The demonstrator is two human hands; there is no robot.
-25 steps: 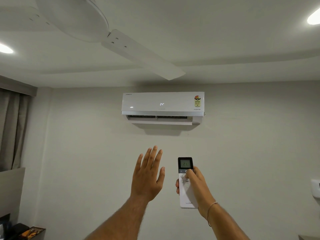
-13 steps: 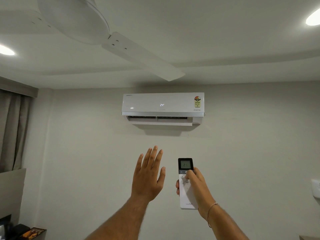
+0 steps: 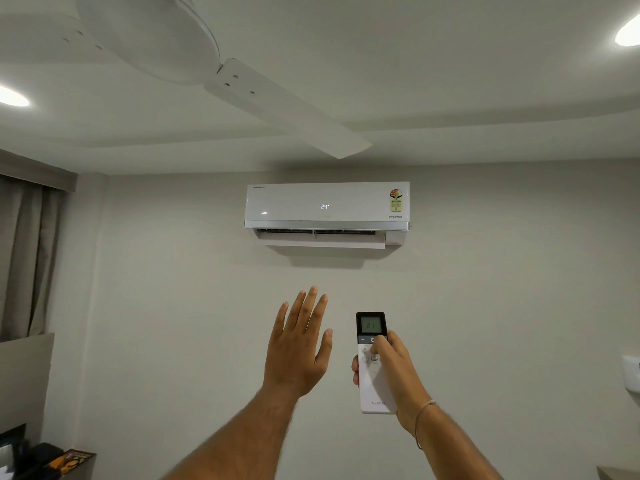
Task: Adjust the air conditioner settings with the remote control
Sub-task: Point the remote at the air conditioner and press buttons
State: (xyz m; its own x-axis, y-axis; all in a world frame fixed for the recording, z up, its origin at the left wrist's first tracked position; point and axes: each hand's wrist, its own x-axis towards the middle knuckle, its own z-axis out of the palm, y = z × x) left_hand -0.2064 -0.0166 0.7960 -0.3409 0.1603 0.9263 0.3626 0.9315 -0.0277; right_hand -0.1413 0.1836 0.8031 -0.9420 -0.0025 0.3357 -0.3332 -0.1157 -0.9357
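A white air conditioner (image 3: 327, 206) hangs high on the wall, its front showing 24 and its bottom flap open. My right hand (image 3: 398, 368) holds a slim white remote control (image 3: 371, 375) upright, pointed at the unit. The remote's dark screen reads 21, and my thumb rests on the buttons just under the screen. My left hand (image 3: 299, 344) is raised beside the remote, palm toward the wall, fingers spread, holding nothing.
A white ceiling fan (image 3: 221, 71) hangs overhead with one blade reaching toward the unit. Grey curtains (image 3: 24, 258) cover the left side. A dark shelf with small items (image 3: 45, 455) sits at the lower left. A white wall switch (image 3: 632, 372) is at the right edge.
My thumb has shifted slightly up the remote toward the buttons under the screen. Both hands and the displays otherwise stay as they were.
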